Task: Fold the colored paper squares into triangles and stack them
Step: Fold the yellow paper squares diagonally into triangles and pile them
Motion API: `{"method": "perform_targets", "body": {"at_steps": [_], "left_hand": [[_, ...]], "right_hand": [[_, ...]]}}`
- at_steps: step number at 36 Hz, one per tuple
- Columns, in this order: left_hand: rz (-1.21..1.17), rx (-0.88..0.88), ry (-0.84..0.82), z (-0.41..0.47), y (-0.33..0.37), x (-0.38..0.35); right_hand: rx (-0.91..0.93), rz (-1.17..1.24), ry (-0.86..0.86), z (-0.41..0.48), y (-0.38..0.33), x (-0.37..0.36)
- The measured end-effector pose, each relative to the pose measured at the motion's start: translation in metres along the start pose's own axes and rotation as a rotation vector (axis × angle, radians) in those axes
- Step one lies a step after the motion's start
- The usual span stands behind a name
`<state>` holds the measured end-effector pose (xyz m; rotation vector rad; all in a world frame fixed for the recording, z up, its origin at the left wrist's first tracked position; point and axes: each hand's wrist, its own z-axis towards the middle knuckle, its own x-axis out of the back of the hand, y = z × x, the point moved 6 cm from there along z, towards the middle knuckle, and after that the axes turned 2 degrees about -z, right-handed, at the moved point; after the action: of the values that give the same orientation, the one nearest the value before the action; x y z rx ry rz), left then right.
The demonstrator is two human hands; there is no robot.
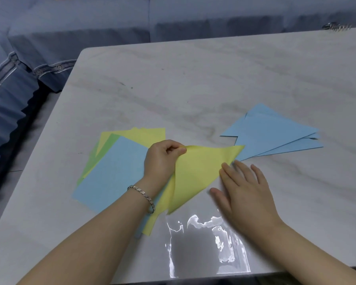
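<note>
Glare (203,243) off the table (193,79) sits right under the camera, and just above it the fold is on! Left hand (162,159), bracelet (142,197) at the wrist, pinches a corner of the yellow sheet (197,173) between thumb and curled fingers and lifts it over. The sheet is bowed and half doubled, not yet creased. Right hand (247,194) lies flat, fingers straight and spread, holding nothing, its fingertips at the sheet's right edge. That looks like an anchor so the paper can't slide while the corners are matched, though motion blur hides whether it truly presses down.

Left of the action, under the left arm, the pile (111,173) of unfolded squares waits: blue on top, green and yellow fanned beneath. To the right, the blue triangles (275,136) lie loosely stacked, near the yellow sheet's far tip and handy for dropping this one on. Plenty of squares to go, I'd say; next comes lining up the corners, then flattening the crease.
</note>
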<state>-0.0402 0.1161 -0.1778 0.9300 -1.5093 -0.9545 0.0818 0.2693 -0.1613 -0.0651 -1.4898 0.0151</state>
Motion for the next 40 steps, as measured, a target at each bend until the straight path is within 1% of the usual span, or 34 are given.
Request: {"method": "perform_targets", "body": {"at_steps": [8, 12, 16, 23, 26, 28, 34, 40], "left_hand": [[0.001, -0.013, -0.004, 0.001, -0.001, 0.0], [0.002, -0.013, -0.003, 0.001, -0.002, 0.0], [0.006, -0.018, -0.006, 0.001, -0.001, 0.0], [0.008, -0.015, -0.006, 0.001, -0.001, 0.0], [0.007, -0.019, -0.004, 0.001, 0.0, 0.0], [0.011, -0.017, 0.004, 0.001, 0.0, 0.0], [0.018, -0.013, 0.008, 0.001, 0.0, 0.0], [0.01, -0.02, 0.004, 0.001, 0.0, 0.0]], "right_hand": [[-0.128, -0.058, -0.12, 0.025, 0.035, -0.003], [-0.174, -0.03, -0.071, 0.03, 0.047, -0.003], [-0.284, 0.066, -0.001, 0.034, 0.048, -0.004], [-0.371, 0.03, -0.062, 0.036, 0.033, -0.021], [-0.375, 0.084, -0.088, 0.033, 0.025, -0.024], [-0.36, 0.107, -0.075, 0.031, 0.02, -0.022], [-0.227, 0.131, -0.006, 0.023, -0.006, -0.012], [-0.149, 0.127, -0.101, 0.018, -0.035, -0.016]]}}
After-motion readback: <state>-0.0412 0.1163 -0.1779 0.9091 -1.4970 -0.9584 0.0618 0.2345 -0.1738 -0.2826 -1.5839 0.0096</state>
